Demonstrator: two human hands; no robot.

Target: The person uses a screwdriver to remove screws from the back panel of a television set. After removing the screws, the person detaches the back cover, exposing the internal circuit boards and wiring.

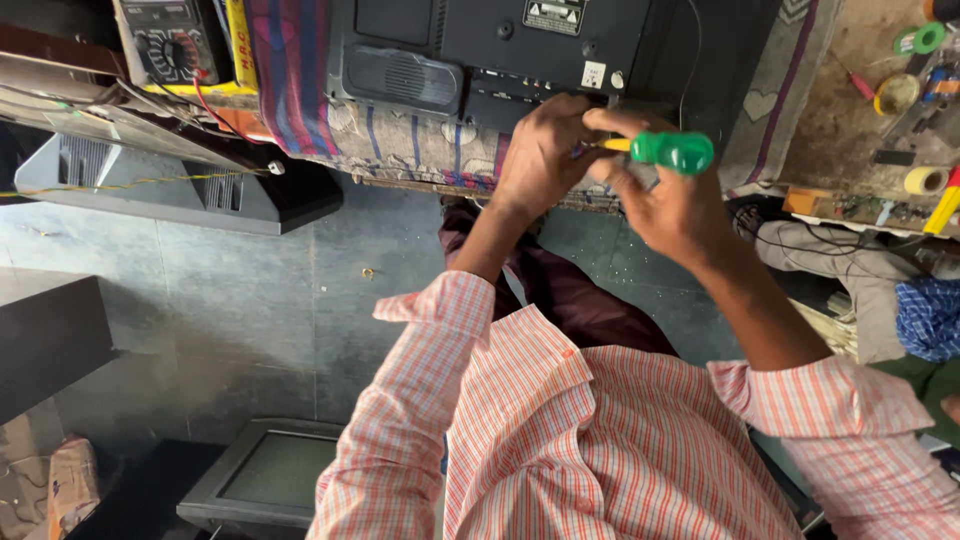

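A flat television (480, 50) lies back side up on a patterned cloth (400, 140) on the bench. My right hand (670, 205) grips a screwdriver (665, 150) with a green and yellow handle, held sideways at the set's near edge. My left hand (545, 150) is closed around the shaft end of the screwdriver, against the black rear cover. The tip is hidden by my fingers.
A multimeter (165, 40) with red leads sits at the bench's left end. Tape rolls (925, 180), tools and circuit boards lie at the right. Another black set (180, 190) leans at left, and an old monitor (270, 480) stands on the grey floor below.
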